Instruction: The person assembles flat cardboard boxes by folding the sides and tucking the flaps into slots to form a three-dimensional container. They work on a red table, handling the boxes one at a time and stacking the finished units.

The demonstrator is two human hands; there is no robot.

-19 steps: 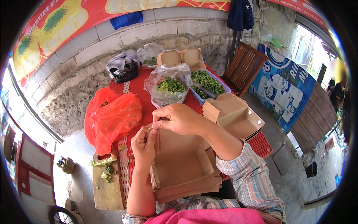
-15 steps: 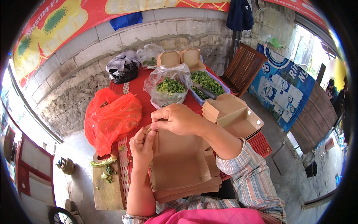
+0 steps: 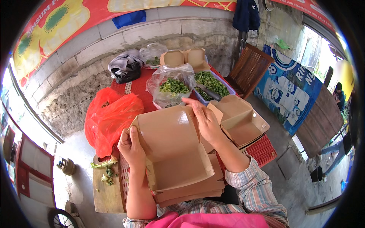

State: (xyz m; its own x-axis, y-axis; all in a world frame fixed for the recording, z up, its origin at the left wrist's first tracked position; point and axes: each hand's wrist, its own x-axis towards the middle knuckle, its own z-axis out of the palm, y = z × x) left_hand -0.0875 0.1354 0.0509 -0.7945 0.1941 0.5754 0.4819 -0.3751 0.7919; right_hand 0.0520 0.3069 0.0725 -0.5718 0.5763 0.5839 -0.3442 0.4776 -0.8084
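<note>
A brown cardboard food box stands in front of me with its lid raised, on top of a stack of flat brown cardboard pieces. My left hand is closed on the lid's left edge, its thumb on the near side. At the lid's upper right corner is my right hand, its index finger stretched out toward the far left. The lid's right edge partly hides that hand's grip area. Just right of it sits another stack of opened boxes.
Beyond the hands are a clear bag of chopped greens, a tub of greens with a dark-handled knife, and two upright boxes. A red plastic bag and a cutting board with vegetable scraps lie left. A wooden chair stands right.
My right hand has left the lid's upper left corner and moved to its upper right corner. My left hand has shifted slightly left and down, and the lid now leans farther left.
</note>
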